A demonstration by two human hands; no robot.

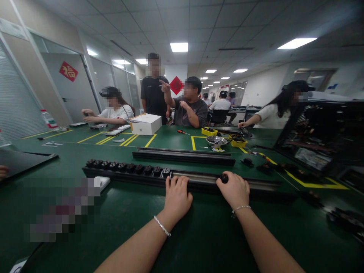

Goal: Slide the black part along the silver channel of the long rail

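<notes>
A long black power strip housing point(199, 177) lies across the green table in front of me, its open channel facing up. Several black socket modules point(131, 168) sit in a row along its left part. My left hand point(178, 195) grips the near wall, fingers bent over the edge just right of the last module. My right hand point(234, 189) pinches a single black socket module point(224, 178) over the bare part of the channel, apart from the row. The fingers partly hide this module, so I cannot tell whether it touches the channel.
Behind lies a second black housing point(183, 156). A metal bowl point(216, 141), yellow bins point(209, 132) and a screwdriver point(182, 132) are farther back. Loose black parts lie right, near an open black case point(318, 140). A white box point(146, 124) stands ahead; co-workers sit and stand around.
</notes>
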